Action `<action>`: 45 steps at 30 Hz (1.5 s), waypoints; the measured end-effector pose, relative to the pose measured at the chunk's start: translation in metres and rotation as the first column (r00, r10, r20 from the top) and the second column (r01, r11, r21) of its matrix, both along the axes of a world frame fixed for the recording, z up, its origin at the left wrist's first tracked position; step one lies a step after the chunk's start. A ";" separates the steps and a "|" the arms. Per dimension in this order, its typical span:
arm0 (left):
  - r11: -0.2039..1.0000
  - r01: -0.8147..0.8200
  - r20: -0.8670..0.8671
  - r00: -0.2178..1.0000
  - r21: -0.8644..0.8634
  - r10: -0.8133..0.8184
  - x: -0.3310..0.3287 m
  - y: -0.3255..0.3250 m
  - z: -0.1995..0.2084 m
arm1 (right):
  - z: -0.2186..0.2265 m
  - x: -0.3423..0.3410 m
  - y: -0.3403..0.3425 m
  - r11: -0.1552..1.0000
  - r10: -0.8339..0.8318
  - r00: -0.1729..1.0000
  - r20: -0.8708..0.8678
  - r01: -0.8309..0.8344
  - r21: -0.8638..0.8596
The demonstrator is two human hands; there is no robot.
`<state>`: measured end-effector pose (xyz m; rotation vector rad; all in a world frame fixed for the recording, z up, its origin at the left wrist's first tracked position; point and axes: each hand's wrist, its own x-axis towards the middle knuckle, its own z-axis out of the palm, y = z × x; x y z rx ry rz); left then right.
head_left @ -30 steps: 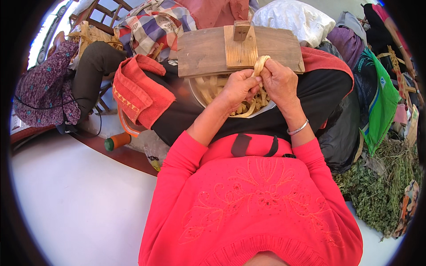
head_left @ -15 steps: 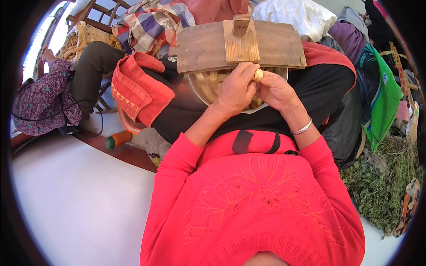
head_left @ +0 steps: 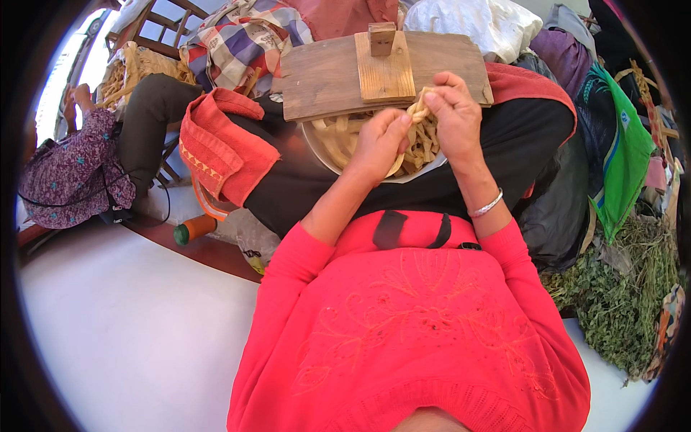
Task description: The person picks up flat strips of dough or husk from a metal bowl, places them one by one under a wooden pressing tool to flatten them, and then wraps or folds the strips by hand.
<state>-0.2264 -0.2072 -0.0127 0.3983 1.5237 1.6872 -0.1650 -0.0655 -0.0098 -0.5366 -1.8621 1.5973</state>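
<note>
Pinched between my two hands is a twisted, knot-like pale yellow strip (head_left: pixel 419 108). My left hand (head_left: pixel 379 146) grips its lower part with thumb and fingers, and a loose end seems to hang below. My right hand (head_left: pixel 459 124) pinches the upper end between thumb and forefinger, the other fingers curled behind. Both hands are over a metal bowl (head_left: pixel 314 149) in my lap, which holds many flat pale strips (head_left: pixel 421 153). A wooden board (head_left: pixel 317 79) with a lighter plank (head_left: pixel 385 72) and a block (head_left: pixel 381 39) on it hides the bowl's far side.
A red towel (head_left: pixel 227 155) drapes over my left knee. Another person's trousered leg (head_left: pixel 151 108) is at the left, near a heap of pale strips (head_left: pixel 137 68). A green spool (head_left: pixel 193 229) lies by the bench edge. Dried plants (head_left: pixel 619 302) and a green bag (head_left: pixel 626 158) lie at the right.
My hands have drawn apart, and my right hand has risen and turned. More of the twisted strip and of the strips in the bowl now shows.
</note>
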 end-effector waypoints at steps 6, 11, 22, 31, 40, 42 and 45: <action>0.974 -0.143 -0.793 0.607 -0.173 -0.052 -0.002 -0.033 -0.001 | 0.000 0.005 0.019 0.957 0.105 0.992 -0.064 -0.118 -0.264; 0.985 -0.093 -0.959 0.260 -0.143 -0.114 -0.015 -0.024 0.016 | 0.033 -0.001 0.041 0.870 0.458 0.824 0.333 -0.493 0.022; 0.979 0.178 -0.447 0.871 -0.098 -0.203 -0.064 -0.012 0.022 | 0.032 -0.022 0.045 0.779 0.572 0.796 0.200 -0.450 -0.437; 0.999 -0.001 -0.379 0.925 -0.051 -0.018 -0.110 0.001 -0.005 | 0.008 -0.051 0.046 0.918 0.390 0.892 0.227 -0.360 -0.165; 0.830 -0.396 -0.862 0.473 -0.392 -0.182 -0.109 -0.008 -0.014 | 0.008 -0.041 0.034 0.656 0.048 0.926 0.373 -0.311 0.688; 0.885 -0.332 -0.842 0.527 -0.327 -0.113 -0.093 -0.014 -0.001 | 0.022 -0.029 0.029 0.508 0.025 0.967 0.254 -0.231 0.830; 0.989 -0.140 -0.596 0.799 -0.054 0.081 -0.060 -0.008 -0.008 | 0.025 -0.033 0.000 0.645 0.131 0.991 0.032 -0.110 0.757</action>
